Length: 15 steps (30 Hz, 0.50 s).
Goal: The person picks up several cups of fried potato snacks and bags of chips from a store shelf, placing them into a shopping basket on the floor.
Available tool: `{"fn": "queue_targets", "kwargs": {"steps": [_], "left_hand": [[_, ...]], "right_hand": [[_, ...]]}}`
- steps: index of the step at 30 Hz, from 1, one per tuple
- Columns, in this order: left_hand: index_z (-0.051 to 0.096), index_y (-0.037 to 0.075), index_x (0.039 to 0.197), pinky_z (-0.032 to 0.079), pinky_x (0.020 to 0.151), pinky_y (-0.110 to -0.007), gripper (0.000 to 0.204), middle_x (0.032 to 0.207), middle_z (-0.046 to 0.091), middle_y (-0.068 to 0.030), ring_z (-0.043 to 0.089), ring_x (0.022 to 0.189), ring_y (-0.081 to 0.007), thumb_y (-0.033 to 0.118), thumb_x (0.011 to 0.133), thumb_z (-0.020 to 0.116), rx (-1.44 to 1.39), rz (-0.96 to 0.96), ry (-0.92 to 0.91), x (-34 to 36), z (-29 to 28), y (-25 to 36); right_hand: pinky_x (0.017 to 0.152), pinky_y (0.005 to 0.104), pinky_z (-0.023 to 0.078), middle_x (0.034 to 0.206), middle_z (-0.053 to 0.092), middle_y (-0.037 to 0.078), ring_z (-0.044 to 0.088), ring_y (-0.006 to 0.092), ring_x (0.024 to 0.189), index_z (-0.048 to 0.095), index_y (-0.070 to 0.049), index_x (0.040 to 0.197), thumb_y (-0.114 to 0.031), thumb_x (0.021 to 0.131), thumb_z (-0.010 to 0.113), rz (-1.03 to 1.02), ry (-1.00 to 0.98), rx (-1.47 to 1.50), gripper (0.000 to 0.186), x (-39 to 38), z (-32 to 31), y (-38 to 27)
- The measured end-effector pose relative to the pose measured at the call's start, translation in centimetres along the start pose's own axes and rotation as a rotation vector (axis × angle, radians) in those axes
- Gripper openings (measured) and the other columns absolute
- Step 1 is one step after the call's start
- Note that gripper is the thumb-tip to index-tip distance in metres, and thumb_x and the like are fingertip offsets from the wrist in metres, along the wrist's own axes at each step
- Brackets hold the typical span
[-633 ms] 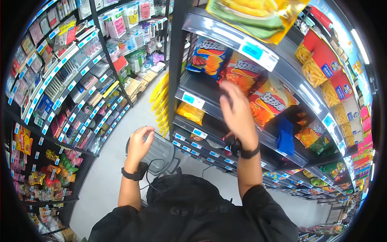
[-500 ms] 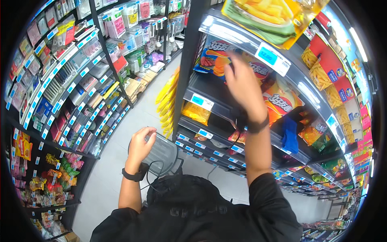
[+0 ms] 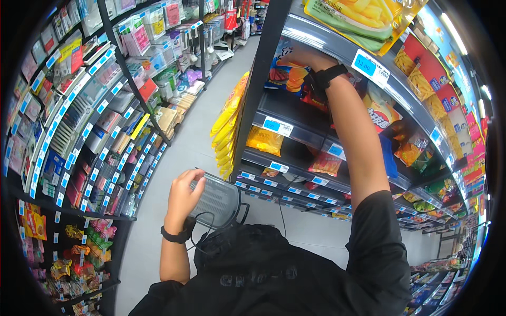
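My right hand (image 3: 310, 59) reaches deep into an upper shelf bay, at a blue and orange snack bag (image 3: 289, 79) that stands against the left side. Its fingers overlap the top of the bag and are blurred and partly hidden, so I cannot tell whether they grip it. To the right of that forearm, a red and white snack bag (image 3: 382, 113) leans in the same bay. My left hand (image 3: 184, 194) hangs over the aisle with loosely curled fingers, thumb apart, and nothing visible in it. Below and beside it is a grey plastic basket (image 3: 217, 203).
A large yellow bag (image 3: 363, 21) sits above the bay. Yellow packs (image 3: 229, 126) hang at the shelf's left end. One level down lie an orange-yellow bag (image 3: 264, 141) and a pink bag (image 3: 325, 164). Across the aisle stands a stationery rack (image 3: 79, 126).
My right hand has moved deeper into the bay and up to the blue snack bag. The left hand keeps nearly the same pose. The whole view has shifted slightly.
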<state>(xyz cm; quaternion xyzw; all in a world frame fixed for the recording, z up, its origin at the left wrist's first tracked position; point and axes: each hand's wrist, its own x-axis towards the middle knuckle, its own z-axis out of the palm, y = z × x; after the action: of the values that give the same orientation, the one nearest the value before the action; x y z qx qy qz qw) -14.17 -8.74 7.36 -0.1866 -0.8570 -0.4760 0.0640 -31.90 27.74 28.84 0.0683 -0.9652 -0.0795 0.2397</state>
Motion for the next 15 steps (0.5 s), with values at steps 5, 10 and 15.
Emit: {"fn": "queue_targets", "kwargs": {"steps": [5, 10, 15], "left_hand": [[0.068, -0.002, 0.102, 0.054, 0.077, -0.036, 0.018, 0.094, 0.071, -0.0169, 0.07, 0.086, -0.0297, 0.007, 0.087, 0.066, -0.003, 0.017, -0.003, -0.4, -0.4, -0.5], [0.068, -0.003, 0.102, 0.054, 0.077, -0.035, 0.018, 0.093, 0.071, -0.0169, 0.07, 0.085, -0.0298, 0.007, 0.087, 0.067, -0.027, 0.026, -0.037, -0.6, 0.0, -0.5], [0.067, -0.003, 0.101, 0.054, 0.075, -0.035, 0.017, 0.091, 0.07, -0.0167, 0.069, 0.083, -0.0297, 0.007, 0.087, 0.067, -0.065, 0.081, -0.051, -0.6, 0.8, -0.2]], "right_hand": [[0.105, 0.044, 0.043, 0.133, 0.059, 0.022, 0.055, 0.0386, 0.124, 0.055, -0.003, 0.132, -0.036, 0.074, 0.082, -0.013, -0.008, -0.003, 0.071, -0.8, -0.5, -0.2], [0.104, 0.0437, 0.045, 0.131, 0.06, 0.023, 0.056, 0.0394, 0.122, 0.053, -0.003, 0.135, -0.035, 0.073, 0.083, -0.003, -0.205, 0.005, 0.076, -2.3, -3.1, -1.8], [0.104, 0.0453, 0.045, 0.129, 0.061, 0.022, 0.058, 0.0398, 0.12, 0.052, -0.006, 0.137, -0.033, 0.076, 0.08, -0.052, -0.117, -0.026, 0.072, -3.1, -2.6, -2.1]]}}
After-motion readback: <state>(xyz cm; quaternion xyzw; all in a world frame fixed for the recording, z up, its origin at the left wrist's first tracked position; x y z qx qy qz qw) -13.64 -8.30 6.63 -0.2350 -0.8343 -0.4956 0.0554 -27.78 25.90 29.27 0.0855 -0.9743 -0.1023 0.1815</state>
